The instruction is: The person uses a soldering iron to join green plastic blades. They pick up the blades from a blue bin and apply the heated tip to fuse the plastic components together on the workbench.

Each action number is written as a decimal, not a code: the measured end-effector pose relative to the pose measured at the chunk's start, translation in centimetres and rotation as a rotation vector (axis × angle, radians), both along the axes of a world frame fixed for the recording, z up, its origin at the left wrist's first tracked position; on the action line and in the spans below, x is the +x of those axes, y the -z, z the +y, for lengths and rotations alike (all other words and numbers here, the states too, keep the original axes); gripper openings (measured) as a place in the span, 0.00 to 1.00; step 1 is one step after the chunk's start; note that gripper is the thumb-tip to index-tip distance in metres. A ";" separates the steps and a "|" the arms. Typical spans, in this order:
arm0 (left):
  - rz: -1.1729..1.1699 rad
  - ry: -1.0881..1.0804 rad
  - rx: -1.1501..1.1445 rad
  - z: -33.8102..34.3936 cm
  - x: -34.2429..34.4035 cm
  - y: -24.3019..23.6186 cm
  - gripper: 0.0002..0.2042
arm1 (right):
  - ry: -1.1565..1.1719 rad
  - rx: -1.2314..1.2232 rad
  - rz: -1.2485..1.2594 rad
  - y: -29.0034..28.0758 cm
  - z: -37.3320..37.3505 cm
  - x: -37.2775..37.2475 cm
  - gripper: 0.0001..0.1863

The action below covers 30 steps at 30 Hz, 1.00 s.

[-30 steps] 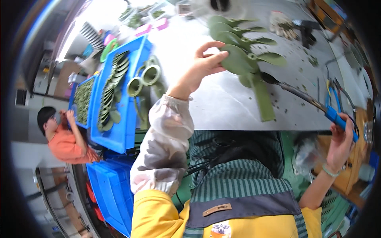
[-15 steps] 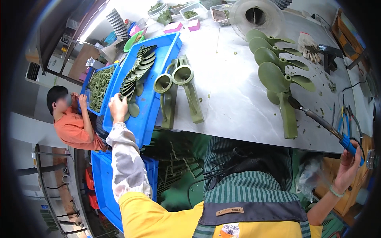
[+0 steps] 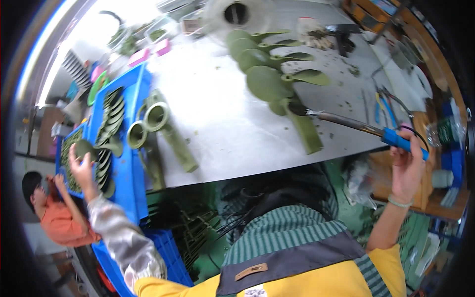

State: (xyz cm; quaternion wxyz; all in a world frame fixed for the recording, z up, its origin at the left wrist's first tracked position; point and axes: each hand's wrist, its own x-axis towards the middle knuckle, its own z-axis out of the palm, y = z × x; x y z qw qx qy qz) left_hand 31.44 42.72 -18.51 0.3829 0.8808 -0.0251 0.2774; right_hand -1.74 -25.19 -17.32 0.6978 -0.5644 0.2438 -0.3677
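My left hand [image 3: 83, 171] is raised over the long blue tray [image 3: 132, 178], its fingers round a green two-bladed propeller [image 3: 87, 148]. Below it in the tray, a row of similar green propellers [image 3: 110, 119] lies overlapped. In my right hand [image 3: 408, 166], at the right, is a soldering iron [image 3: 354, 123] with a blue handle, long metal shaft and dark broad tip. That tip is at the near end of a stack of green propellers [image 3: 269, 84] on a green bar [image 3: 306, 131]; whether it touches cannot be made out.
Two green bars with ring ends [image 3: 170, 136] lie beside the tray on the white table [image 3: 217, 123]. Pliers [image 3: 386, 109], gloves [image 3: 315, 35] and a round clear cover [image 3: 236, 24] are farther off. A co-worker in orange [image 3: 62, 218] sits at the left.
My view has turned to the right. My left hand has lifted a propeller from the row in the tray. The iron stays in my right hand, tip still by the bar.
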 end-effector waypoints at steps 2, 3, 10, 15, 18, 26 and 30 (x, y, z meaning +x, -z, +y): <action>0.136 0.120 -0.362 -7.2 -4.5 -5.1 0.22 | -0.038 -0.010 -0.035 -0.1 0.2 0.2 0.15; 0.156 0.238 -0.458 -9.4 -6.0 -6.1 0.22 | -0.077 -0.020 -0.062 -0.2 0.4 0.3 0.14; 0.511 0.592 -0.715 -28.7 -12.0 -2.2 0.19 | -0.054 -0.082 -0.065 -0.1 -0.2 -0.6 0.15; 0.677 0.719 -0.929 -34.1 -13.5 0.3 0.20 | -0.108 -0.119 -0.069 0.2 -0.7 -1.2 0.15; 0.723 0.754 -1.017 -36.9 -13.8 1.4 0.18 | -0.128 -0.114 -0.068 0.3 -1.1 -1.8 0.15; 0.744 0.759 -0.859 -39.9 -13.9 1.6 0.15 | -0.166 -0.135 -0.074 0.7 -1.2 -2.2 0.15; 0.751 0.799 -0.809 -40.9 -13.5 1.3 0.14 | -0.183 -0.127 -0.087 1.0 -1.1 -2.1 0.15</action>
